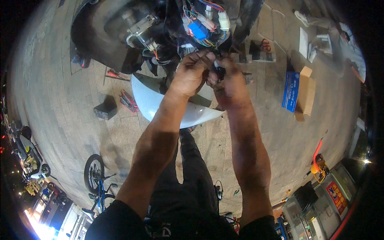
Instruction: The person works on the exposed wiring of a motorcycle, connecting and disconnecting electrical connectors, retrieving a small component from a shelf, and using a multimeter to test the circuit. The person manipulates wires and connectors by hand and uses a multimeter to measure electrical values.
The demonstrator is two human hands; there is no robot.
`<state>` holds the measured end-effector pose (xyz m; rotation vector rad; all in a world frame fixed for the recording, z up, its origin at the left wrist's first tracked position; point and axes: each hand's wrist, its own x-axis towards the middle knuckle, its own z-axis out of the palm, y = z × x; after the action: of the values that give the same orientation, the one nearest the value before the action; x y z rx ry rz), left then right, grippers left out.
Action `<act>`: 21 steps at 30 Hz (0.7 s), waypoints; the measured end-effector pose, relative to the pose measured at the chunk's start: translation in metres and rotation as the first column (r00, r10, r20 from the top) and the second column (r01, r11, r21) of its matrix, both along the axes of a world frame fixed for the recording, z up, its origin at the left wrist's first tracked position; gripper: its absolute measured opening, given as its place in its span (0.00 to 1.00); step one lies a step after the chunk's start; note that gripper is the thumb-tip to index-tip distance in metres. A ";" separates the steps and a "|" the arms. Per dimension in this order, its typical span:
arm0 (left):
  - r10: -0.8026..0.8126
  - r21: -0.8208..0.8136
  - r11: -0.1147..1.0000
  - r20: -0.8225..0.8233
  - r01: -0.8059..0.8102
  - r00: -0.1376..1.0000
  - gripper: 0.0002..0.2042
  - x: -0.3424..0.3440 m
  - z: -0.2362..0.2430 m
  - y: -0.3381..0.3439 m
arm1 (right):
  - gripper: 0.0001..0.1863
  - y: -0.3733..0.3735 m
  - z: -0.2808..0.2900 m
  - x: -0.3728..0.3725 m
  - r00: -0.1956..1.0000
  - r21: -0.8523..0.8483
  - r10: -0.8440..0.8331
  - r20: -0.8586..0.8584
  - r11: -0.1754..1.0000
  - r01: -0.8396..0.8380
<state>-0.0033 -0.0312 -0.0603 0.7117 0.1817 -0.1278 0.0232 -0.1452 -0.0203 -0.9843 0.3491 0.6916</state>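
Both arms reach forward to the underside of a partly stripped scooter-like vehicle. My left hand (191,75) is closed, its fingers pinched just below a bundle of coloured wires (216,9). Close beside it, my right hand (232,83) is closed too, its fingers curled and slightly blurred. Something small and dark lies between the fingertips; I cannot make out what it is. Just above the hands hang a blue connector block (199,30) and a white plug (224,21). Below them is a curved white body panel (150,98), partly hidden by my left forearm.
A black fender-like shell (90,34) with a metal lock-like part (141,29) is at upper left. On the paving lie a red-handled screwdriver (114,74), a dark box (105,108) and an open blue cardboard box (291,91). Another person (340,44) is at upper right.
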 end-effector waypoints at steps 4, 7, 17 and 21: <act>-0.018 -0.042 0.999 -0.008 0.018 1.000 0.14 -0.003 -0.002 0.005 | 0.09 -0.017 0.008 -0.003 0.988 0.013 0.108 0.108 0.994 -0.110; -0.080 -0.113 0.990 -0.015 0.078 0.997 0.16 -0.004 -0.004 0.007 | 0.09 -0.022 0.011 -0.004 0.970 -0.013 0.173 0.170 0.985 -0.173; -0.140 -0.138 0.979 0.080 0.150 0.987 0.20 0.000 -0.003 0.001 | 0.12 -0.032 0.008 -0.002 0.932 -0.038 0.237 0.273 0.971 -0.236; -0.080 -0.223 0.972 -0.014 0.075 0.997 0.23 -0.003 0.004 -0.007 | 0.13 -0.032 0.013 -0.004 0.904 -0.073 0.276 0.326 0.961 -0.267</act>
<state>-0.0058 -0.0386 -0.0560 0.4946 0.1589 -0.2272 0.0196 -0.1774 -0.0077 -1.1677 -0.0812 0.7570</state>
